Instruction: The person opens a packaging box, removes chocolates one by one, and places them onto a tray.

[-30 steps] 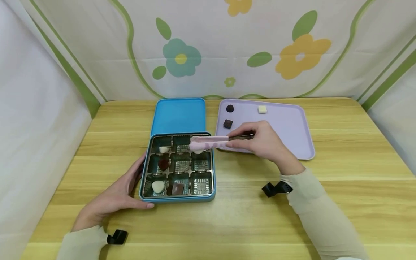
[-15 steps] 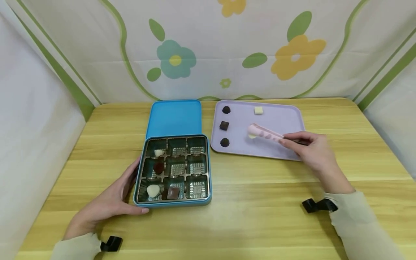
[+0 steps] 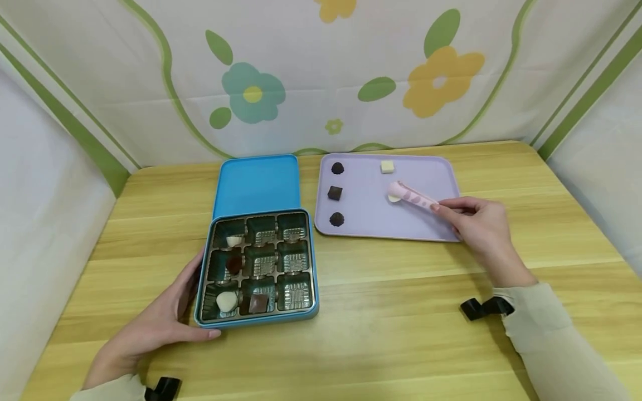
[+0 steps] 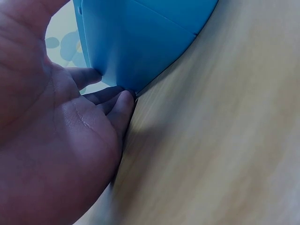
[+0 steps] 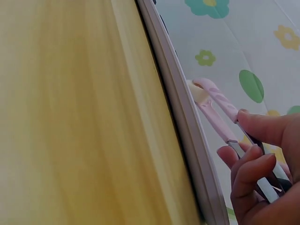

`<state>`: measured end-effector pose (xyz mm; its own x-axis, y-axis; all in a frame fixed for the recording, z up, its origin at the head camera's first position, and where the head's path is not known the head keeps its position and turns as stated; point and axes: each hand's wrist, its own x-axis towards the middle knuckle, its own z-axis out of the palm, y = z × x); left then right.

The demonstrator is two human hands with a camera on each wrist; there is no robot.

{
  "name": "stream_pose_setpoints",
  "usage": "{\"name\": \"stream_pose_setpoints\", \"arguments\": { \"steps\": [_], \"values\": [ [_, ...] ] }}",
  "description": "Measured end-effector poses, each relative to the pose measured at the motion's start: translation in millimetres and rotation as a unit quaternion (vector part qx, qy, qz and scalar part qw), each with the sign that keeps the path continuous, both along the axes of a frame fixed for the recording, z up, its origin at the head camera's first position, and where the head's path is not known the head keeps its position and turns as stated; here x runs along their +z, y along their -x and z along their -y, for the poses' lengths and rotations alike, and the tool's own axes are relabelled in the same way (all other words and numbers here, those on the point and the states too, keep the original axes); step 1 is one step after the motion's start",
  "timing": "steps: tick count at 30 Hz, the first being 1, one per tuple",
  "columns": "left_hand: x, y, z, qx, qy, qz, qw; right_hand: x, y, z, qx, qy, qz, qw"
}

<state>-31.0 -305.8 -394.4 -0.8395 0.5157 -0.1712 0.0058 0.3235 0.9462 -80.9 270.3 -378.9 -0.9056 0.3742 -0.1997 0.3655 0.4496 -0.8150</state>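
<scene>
Right hand point(image 3: 484, 229) gripping the tongs point(image 3: 414, 197), thumb on one arm and curled fingers on the other. Tong tips close about a white piece point(image 5: 200, 92) over the middle of the lilac tray point(image 3: 366, 220); cannot tell whether the piece touches the tray. Tray also bears, down its left side, a dark dome point(image 3: 337, 167), a dark square point(image 3: 335, 193) and a second dark dome point(image 3: 336, 219); a white square point(image 3: 387, 166) sits near the far edge. Left hand point(image 3: 163, 316) open, fingers against the left wall of the blue box point(image 3: 261, 320), thumb by its near-left corner. In the box: left column holds a white, a red-brown and another white item, far to near; a brown square point(image 3: 258, 303) sits near-middle. Blue lid point(image 3: 258, 181) lies just beyond the box on the bench point(image 3: 381, 323).
</scene>
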Motion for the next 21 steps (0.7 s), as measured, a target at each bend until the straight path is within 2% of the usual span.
{"name": "stream_pose_setpoints", "arguments": {
  "steps": [14,21],
  "values": [
    [-1.9,0.2,2,0.008,0.019,-0.007,0.9998,-2.8,8.6,9,-0.008,0.062,-0.003,0.998],
    [-1.5,0.2,2,0.006,0.02,-0.011,0.9997,-3.4,10.9,10,-0.014,0.063,0.003,0.998]
  ]
}}
